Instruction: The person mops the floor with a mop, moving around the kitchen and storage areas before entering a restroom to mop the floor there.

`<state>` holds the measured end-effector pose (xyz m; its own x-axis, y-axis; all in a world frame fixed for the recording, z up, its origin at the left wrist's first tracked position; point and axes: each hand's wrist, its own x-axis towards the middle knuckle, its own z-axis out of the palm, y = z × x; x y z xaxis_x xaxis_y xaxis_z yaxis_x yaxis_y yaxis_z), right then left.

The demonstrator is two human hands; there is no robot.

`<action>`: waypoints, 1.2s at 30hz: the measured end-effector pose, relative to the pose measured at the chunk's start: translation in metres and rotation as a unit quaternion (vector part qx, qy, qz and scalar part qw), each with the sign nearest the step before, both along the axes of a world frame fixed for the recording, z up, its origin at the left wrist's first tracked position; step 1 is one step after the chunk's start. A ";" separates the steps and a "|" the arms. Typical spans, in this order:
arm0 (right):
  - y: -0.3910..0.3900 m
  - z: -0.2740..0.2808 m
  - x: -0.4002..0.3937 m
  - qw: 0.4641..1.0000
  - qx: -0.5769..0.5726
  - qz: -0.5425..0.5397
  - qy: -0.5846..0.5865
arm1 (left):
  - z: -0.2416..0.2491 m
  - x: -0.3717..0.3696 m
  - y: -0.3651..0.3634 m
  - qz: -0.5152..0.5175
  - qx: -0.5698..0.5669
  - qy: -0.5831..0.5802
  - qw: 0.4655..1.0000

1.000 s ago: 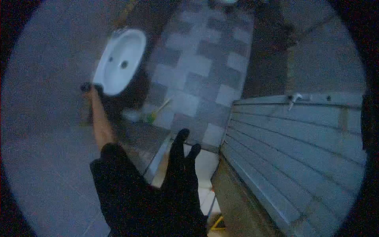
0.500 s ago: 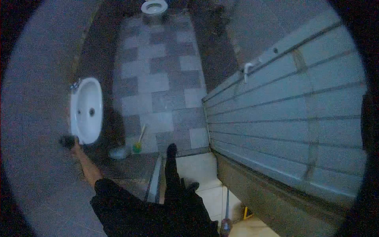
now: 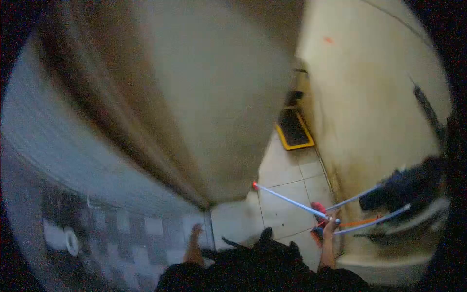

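Observation:
My right hand (image 3: pixel 331 227) is closed around a light blue pole (image 3: pixel 290 200) with a red end cap, which slants up to the left over the tiles. Other light blue poles (image 3: pixel 372 226) and an orange pole (image 3: pixel 357 223) stretch from beside that hand toward the right wall. Red and pink pieces (image 3: pixel 318 210) sit close to my right fingers; what they belong to is blurred. My left hand (image 3: pixel 196 230) is low at the doorway, over the edge of the grey tiled floor. Its fingers are small and smeared.
A black mat-like panel with a yellow rim (image 3: pixel 296 131) lies at the far end of the pale tiled passage (image 3: pixel 284 194). Dark hanging items (image 3: pixel 408 187) crowd the right wall (image 3: pixel 369 112). At left are a pale panelled door (image 3: pixel 58 141) and a white toilet (image 3: pixel 71 241).
My view has swung right, from the bathroom with the sink to the passage. My left hand has come away from the sink. The poles at my right hand now show in full view.

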<state>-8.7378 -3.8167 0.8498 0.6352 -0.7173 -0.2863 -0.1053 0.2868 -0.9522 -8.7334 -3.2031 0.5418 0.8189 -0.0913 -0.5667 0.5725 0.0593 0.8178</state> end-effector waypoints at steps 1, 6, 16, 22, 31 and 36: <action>-0.030 0.004 0.000 0.998 0.018 -0.055 -0.020 | -0.005 0.053 -0.059 -0.123 -0.081 -0.031 0.989; -0.150 0.060 0.015 0.966 0.019 -0.197 -0.167 | 0.062 0.200 -0.406 -0.420 -0.026 0.220 0.880; -0.184 0.234 0.231 0.936 -0.216 -0.183 -0.209 | 0.040 0.352 -0.521 -0.578 0.245 0.060 0.776; -0.170 0.254 0.390 0.927 -0.306 -0.207 -0.069 | 0.036 0.537 -0.443 -0.545 0.242 0.119 0.794; -0.156 0.407 0.670 0.857 -0.462 -0.042 -0.225 | 0.003 0.926 -0.477 -0.654 0.216 -0.155 0.708; -0.128 0.535 0.831 0.694 -0.607 0.207 -0.327 | 0.126 1.178 -0.431 -0.438 0.246 -0.142 0.853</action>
<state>-7.9064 -3.9449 1.3844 0.5676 0.1048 0.8166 0.6290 -0.6952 -0.3480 -7.5557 -3.6344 0.6681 0.6696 -0.5467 -0.5027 -0.0037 -0.6793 0.7338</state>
